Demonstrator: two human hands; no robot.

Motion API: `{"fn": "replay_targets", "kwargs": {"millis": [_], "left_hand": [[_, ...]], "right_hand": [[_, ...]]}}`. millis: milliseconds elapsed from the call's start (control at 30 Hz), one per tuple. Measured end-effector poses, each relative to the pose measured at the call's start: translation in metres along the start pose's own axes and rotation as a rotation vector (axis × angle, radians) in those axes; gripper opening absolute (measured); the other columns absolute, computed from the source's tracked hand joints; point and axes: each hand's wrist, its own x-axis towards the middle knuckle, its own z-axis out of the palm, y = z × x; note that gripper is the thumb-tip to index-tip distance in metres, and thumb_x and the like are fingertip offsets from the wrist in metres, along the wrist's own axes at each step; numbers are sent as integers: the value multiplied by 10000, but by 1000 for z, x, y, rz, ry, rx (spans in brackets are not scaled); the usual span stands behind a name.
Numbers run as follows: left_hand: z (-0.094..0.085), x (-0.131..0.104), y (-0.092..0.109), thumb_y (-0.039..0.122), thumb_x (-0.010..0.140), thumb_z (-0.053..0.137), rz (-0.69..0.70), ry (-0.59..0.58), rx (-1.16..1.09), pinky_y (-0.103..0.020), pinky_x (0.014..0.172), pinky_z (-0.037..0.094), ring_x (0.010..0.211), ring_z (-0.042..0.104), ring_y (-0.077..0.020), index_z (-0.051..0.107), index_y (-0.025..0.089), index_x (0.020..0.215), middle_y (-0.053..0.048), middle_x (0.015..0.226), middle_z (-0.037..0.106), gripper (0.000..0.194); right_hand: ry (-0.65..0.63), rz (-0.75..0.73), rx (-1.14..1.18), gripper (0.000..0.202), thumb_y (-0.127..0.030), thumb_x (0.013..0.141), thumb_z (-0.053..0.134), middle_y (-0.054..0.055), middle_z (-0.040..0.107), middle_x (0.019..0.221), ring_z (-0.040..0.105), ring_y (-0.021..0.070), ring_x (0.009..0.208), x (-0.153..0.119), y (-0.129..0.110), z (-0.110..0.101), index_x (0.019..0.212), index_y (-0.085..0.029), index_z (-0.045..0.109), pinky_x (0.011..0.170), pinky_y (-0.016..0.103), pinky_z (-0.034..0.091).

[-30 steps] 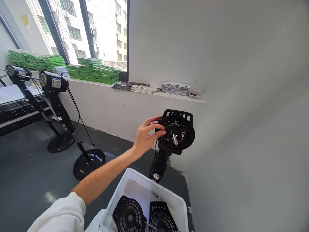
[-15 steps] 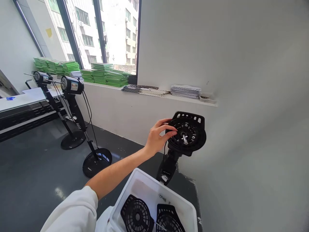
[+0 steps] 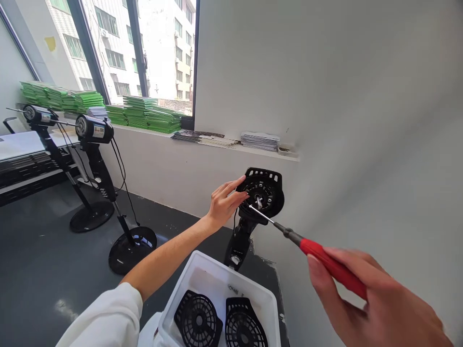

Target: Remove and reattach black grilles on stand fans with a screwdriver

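Observation:
My left hand grips the left rim of a round black plastic motor cover, with slots around its middle. This cover sits at the top of a black fan stand, and a metal shaft sticks out of its centre. In my right hand is a screwdriver with a red handle. Its slim metal blade points up and left, the tip appearing at the cover's lower left, near my left fingers. Whether the tip touches a screw cannot be made out.
A white plastic bin below holds two black slotted covers and a few small screws. Two fan stands with bare motors are at left. Green stacks line the windowsill; a wall rises at right.
My right hand has come into view from the lower right with the screwdriver, whose shaft was lying in the bin before. My left hand stays on the cover. The view has shifted slightly right.

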Motion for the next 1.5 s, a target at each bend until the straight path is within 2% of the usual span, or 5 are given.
{"fn": "replay_targets", "kwargs": {"millis": [233, 800, 967, 1300, 1500], "left_hand": [[-1, 1, -1, 276, 1019, 606, 43, 1, -81, -350, 830, 622, 1055, 731, -199, 747, 211, 937, -130, 1371, 703, 176], [0, 0, -6, 231, 1007, 617, 28, 25, -142, -340, 851, 643, 1012, 714, -181, 770, 199, 1045, -126, 1398, 685, 160], [5, -1, -10, 271, 1027, 584, 0, 26, -114, -332, 853, 646, 1011, 721, -179, 781, 211, 1054, -111, 1383, 696, 207], [0, 8, -12, 346, 1039, 556, 36, -25, -47, -301, 891, 643, 1106, 720, -193, 785, 223, 1040, -89, 1472, 621, 260], [2, -2, -12, 360, 1035, 562, -18, -38, -11, -315, 891, 643, 1143, 706, -211, 760, 236, 1115, -103, 1414, 642, 247]], "right_hand": [[209, -551, -354, 85, -211, 1049, 561, -27, 709, 792, 609, 94, 617, 45, -28, 19, 1121, -171, 576, 576, 256, 361], [91, -687, -546, 317, 109, 880, 502, -2, 645, 793, 488, 111, 622, 64, -53, 16, 1044, -135, 619, 572, 269, 259], [84, -670, -728, 356, -311, 1074, 480, -57, 361, 483, 330, 120, 419, 88, -69, 13, 742, -186, 515, 500, 269, 178], [-237, -591, -833, 476, -402, 1082, 316, -44, 248, 396, 267, 131, 350, 130, -75, 6, 709, -191, 523, 471, 268, 126], [-516, -558, -773, 284, -316, 1032, 397, -9, 441, 472, 355, 144, 403, 136, -90, -2, 975, -156, 625, 488, 271, 181]]}}
